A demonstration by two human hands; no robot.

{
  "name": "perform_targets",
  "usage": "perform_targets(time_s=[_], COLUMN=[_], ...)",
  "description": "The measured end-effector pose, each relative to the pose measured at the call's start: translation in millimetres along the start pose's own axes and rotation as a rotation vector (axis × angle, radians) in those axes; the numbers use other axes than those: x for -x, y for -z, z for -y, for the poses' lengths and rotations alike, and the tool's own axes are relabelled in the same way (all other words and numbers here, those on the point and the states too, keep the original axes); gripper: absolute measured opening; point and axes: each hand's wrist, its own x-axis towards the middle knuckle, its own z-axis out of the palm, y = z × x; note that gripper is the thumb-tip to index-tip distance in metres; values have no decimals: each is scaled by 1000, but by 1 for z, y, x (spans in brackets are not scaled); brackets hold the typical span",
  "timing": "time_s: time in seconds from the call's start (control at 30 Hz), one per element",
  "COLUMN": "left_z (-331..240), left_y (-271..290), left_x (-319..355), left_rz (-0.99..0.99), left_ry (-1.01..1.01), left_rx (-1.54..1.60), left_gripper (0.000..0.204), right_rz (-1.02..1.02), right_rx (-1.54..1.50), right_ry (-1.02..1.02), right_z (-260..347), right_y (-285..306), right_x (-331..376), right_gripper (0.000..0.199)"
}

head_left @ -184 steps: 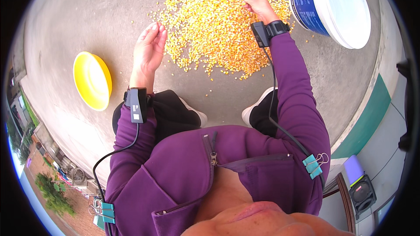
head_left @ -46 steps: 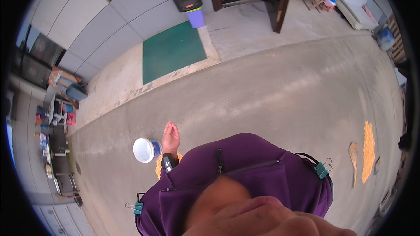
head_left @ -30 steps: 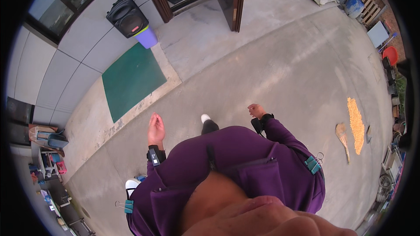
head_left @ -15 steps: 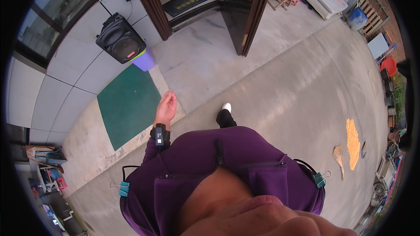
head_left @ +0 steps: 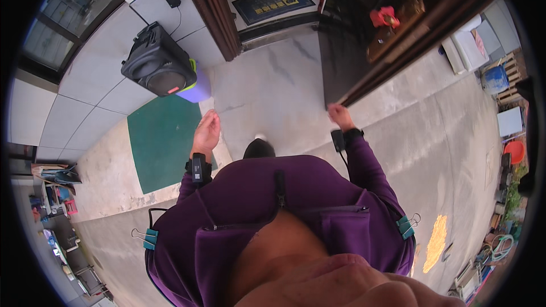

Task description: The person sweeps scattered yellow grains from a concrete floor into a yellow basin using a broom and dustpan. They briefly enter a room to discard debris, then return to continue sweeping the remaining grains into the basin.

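Observation:
I stand on a paved yard in front of an open doorway. My left hand (head_left: 206, 131) hangs in front of me with fingers loosely apart, holding nothing, above the edge of a green mat (head_left: 161, 142). My right hand (head_left: 339, 115) is loosely curled and empty, close to the lower edge of a dark open door (head_left: 392, 45). Both wrists carry black bands with cables. One shoe (head_left: 259, 148) shows ahead of my purple jacket.
A black speaker (head_left: 159, 68) sits on a purple stool against the tiled wall. A dark doormat (head_left: 272, 2) lies inside the doorway. A yellow corn pile (head_left: 437, 243) lies far right on the concrete, with crates and a blue bucket (head_left: 493, 79) beyond.
I have risen from the corn pile and walked across the yard. The doorway, speaker and green mat have drawn nearer; my right hand has swung forward toward the door.

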Motion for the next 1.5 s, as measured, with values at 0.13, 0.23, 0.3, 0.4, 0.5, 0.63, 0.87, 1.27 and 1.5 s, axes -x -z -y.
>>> perform_targets(time_s=[0.13,0.23,0.3,0.4,0.5,0.63,0.87,1.27,1.5], left_z=[-20,-39,-54,-72,-86,-94,-109,-171,-246], left_y=[-30,-64,-103,-165,-221,-284,-380,-471,-572], left_x=[-107,-184,-238,-311,-384,-489,-652,-881,-1032], left_rz=[12,36,18,81,159,239,143,-45,-29], left_ry=[-12,36,62,95,182,237,230,35,27], left_rx=[34,55,39,-69,-89,-99,-16,127,18], left_gripper=[14,15,16,16,14,14,12,20,17], right_rz=[2,22,-45,-167,-268,-346,-253,238,284], right_rx=[-394,-522,-500,-480,-522,-693,-715,-385,-332], right_ry=[-60,-81,-212,-310,-327,-360,-394,-21,-344], right_z=[133,169,175,169,157,140,172,383,332], right_y=[-15,-11,6,38,66,95,142,143,198], right_x=[-153,-217,-252,-288,-307,-341,-558,-1010,-1119], right_gripper=[20,24,21,21,22,24,21,18,19])
